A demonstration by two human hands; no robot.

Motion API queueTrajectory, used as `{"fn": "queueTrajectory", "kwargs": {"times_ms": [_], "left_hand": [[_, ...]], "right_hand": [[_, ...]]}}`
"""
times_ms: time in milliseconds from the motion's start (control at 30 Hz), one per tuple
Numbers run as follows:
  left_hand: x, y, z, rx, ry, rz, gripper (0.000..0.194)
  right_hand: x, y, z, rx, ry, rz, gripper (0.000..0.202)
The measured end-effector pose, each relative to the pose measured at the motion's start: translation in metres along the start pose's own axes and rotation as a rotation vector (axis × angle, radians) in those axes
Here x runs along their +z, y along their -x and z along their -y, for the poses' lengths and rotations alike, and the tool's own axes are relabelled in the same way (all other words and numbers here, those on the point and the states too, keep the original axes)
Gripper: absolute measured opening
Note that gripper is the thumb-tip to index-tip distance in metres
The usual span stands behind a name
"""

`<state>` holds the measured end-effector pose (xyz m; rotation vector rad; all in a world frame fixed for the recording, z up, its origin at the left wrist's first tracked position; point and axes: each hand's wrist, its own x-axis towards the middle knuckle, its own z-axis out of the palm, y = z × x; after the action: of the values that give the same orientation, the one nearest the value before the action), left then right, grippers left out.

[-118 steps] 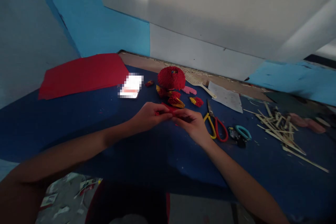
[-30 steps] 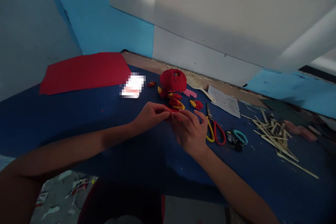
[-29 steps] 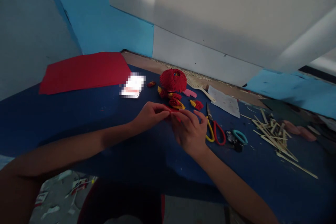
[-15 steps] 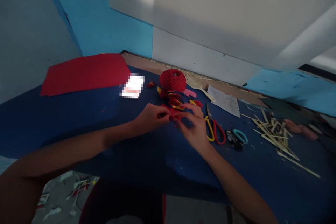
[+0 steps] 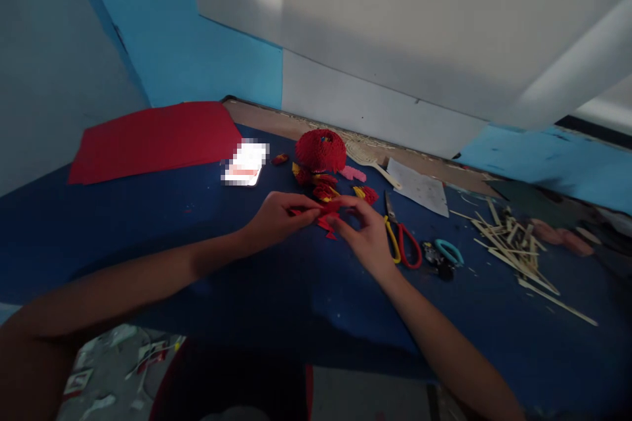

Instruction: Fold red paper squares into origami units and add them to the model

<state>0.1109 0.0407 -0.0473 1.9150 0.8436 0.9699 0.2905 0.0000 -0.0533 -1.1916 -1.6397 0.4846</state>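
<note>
Red folded paper piece (image 5: pixel 330 206) sits between the fingertips of both hands, just above the near middle of the dark blue worktop (image 5: pixel 276 296). The left hand (image 5: pixel 279 218) pinches its left end, thumb and forefinger pressed together. The right hand (image 5: pixel 366 230) has thumb and forefinger spread at the other side of the piece, touching or nearly so; whether it grips cannot be told.

Small pointed red paper bits (image 5: pixel 326 224) lie on the worktop just below the fingertips. Just beyond the hands is a red-and-yellow cluster of folded paper (image 5: pixel 326 193), and behind that a round, dome-like red form of folded paper (image 5: pixel 320 151) with a hollow at its top. A smaller red-and-yellow paper cluster (image 5: pixel 366 194) and a knobbly pink piece (image 5: pixel 353 173) lie to the right.

Beside the right hand rest scissors with one yellow and one red handle (image 5: pixel 409 248), then a tool with a turquoise handle (image 5: pixel 448 252). Farther right is a loose heap of thin pale sticks (image 5: pixel 516 247). On the left lie a bright, pixelated phone (image 5: pixel 247 163) and broad red paper sheets (image 5: pixel 158 143).
</note>
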Motion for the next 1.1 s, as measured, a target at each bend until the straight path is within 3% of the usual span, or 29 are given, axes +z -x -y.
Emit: {"fn": "queueTrajectory", "kwargs": {"times_ms": [100, 233, 367, 567, 700, 1100], "left_hand": [[0.001, 0.001, -0.002, -0.026, 0.070, 0.021, 0.024], [0.002, 0.001, -0.001, -0.035, 0.033, 0.071, 0.022], [-0.001, -0.003, 0.001, 0.004, 0.024, 0.170, 0.017], [-0.009, -0.010, 0.000, -0.233, 0.246, 0.273, 0.021], [-0.011, -0.009, 0.000, -0.311, 0.312, 0.334, 0.023], [-0.014, -0.010, -0.003, -0.233, 0.175, 0.365, 0.020]], "right_hand": [[0.004, 0.001, -0.002, 0.166, -0.227, 0.055, 0.012], [0.009, 0.003, -0.002, 0.248, -0.341, 0.023, 0.011], [0.007, 0.003, 0.000, 0.237, -0.300, 0.095, 0.014], [-0.001, 0.000, 0.002, 0.176, -0.222, 0.166, 0.010], [-0.002, 0.000, 0.000, 0.158, -0.167, 0.177, 0.008], [-0.002, 0.002, 0.003, 0.088, -0.046, 0.212, 0.006]]}}
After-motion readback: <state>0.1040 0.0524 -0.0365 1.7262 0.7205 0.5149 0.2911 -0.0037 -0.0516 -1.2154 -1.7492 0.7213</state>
